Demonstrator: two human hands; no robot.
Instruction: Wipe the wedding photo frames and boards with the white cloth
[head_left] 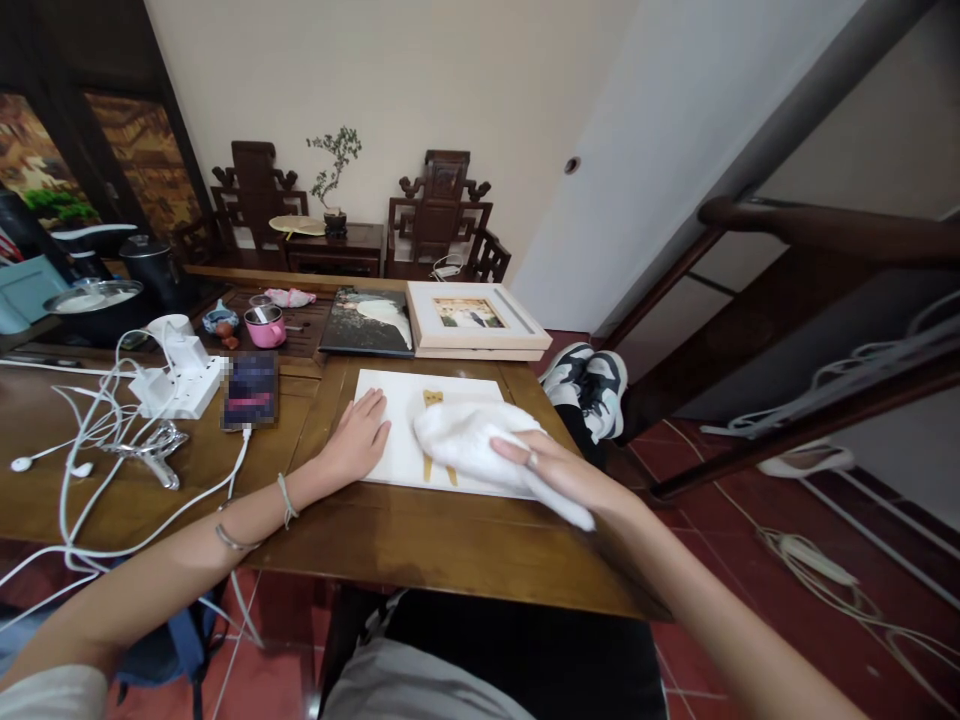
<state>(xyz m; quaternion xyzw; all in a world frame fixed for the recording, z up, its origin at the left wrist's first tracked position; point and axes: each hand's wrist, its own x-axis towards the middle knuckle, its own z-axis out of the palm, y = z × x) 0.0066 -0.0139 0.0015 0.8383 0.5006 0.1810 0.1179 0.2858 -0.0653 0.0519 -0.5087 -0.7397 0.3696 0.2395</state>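
A white board (394, 455) with gold markings (433, 397) lies flat near the front edge of the wooden table. My left hand (358, 435) rests on its left side, palm down with fingers stretched out. On the right, my right hand (536, 458) grips a white cloth (472, 432), which lies bunched over the middle and right of the board. One end of the cloth hangs past the board's lower right edge. Part of the gold markings is hidden beneath it.
Behind the board lie a dark photo panel (367, 322) and a pale framed picture (480, 318). Leftward are a pink cup (265, 327), a phone (250, 390) on its cable, a white power strip (184, 385) and tangled cords. A person's sneakers (592, 385) show beyond the table's right side.
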